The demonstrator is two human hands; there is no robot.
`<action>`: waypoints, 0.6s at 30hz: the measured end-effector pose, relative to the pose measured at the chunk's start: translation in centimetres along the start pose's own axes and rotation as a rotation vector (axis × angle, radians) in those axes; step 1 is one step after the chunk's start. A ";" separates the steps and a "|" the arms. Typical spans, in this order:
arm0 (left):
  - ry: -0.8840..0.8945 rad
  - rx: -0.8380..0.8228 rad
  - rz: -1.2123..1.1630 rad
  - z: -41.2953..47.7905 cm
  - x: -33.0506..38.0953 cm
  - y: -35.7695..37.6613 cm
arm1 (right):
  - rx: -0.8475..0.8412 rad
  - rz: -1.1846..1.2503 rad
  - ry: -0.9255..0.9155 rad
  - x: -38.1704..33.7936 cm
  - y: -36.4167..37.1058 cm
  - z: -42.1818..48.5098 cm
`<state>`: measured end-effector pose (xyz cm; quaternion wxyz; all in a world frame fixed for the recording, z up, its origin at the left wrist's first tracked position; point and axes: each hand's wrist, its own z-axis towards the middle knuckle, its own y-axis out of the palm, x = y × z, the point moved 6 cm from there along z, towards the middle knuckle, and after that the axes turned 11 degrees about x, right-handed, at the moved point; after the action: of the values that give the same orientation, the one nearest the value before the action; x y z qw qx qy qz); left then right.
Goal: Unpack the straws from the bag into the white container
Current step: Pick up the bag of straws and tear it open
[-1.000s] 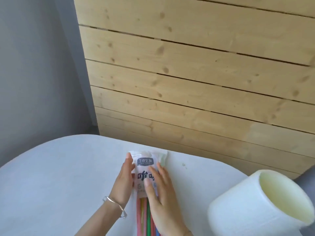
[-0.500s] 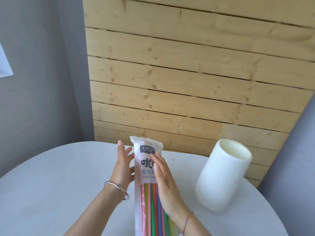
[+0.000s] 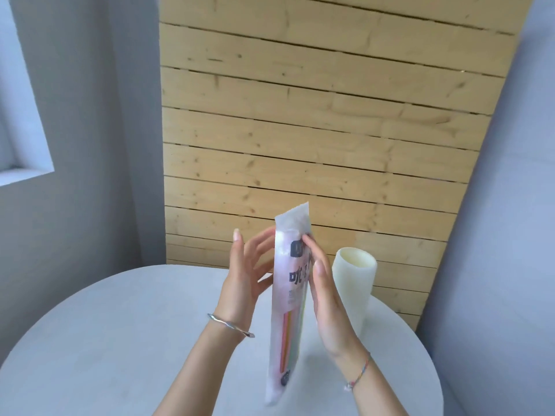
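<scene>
A long plastic bag of coloured straws (image 3: 286,295) stands nearly upright above the table, printed side toward me, its sealed top pointing up. My left hand (image 3: 246,274) is behind its left edge with fingers spread, and my right hand (image 3: 322,292) presses flat against its right side. The bag is held between the two hands. The white ribbed container (image 3: 354,283) stands upright on the table just right of my right hand, its mouth open and its lower left part hidden by that hand.
The round white table (image 3: 120,340) curves away at left and right. A wooden plank wall (image 3: 315,130) rises behind it, with grey walls on both sides and a window sill at far left.
The bag has been lifted from lying on the table to nearly upright between both hands. My view has tilted up and back, so the container now appears farther off.
</scene>
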<state>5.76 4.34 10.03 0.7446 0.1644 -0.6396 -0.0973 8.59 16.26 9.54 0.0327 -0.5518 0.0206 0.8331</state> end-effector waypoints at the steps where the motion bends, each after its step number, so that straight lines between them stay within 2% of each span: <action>1: -0.005 -0.012 0.005 -0.6 -0.1 0.3 | 0.007 -0.007 -0.002 -0.3 -0.6 -0.3; 5: 0.061 -0.089 0.167 -2.7 0.1 1.8 | -0.004 0.000 0.042 -1.9 -2.5 -1.2; 9: 0.169 -0.106 0.310 -3.5 1.0 2.3 | -0.146 -0.014 0.072 -3.4 -2.4 -1.9; 18: 0.089 -0.191 0.300 -5.1 1.8 2.3 | -0.235 0.092 0.150 -4.9 -2.1 -2.9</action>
<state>10.95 6.48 11.94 0.7905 -0.0002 -0.6113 -0.0383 13.29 18.00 12.89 -0.0717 -0.6108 -0.0493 0.7870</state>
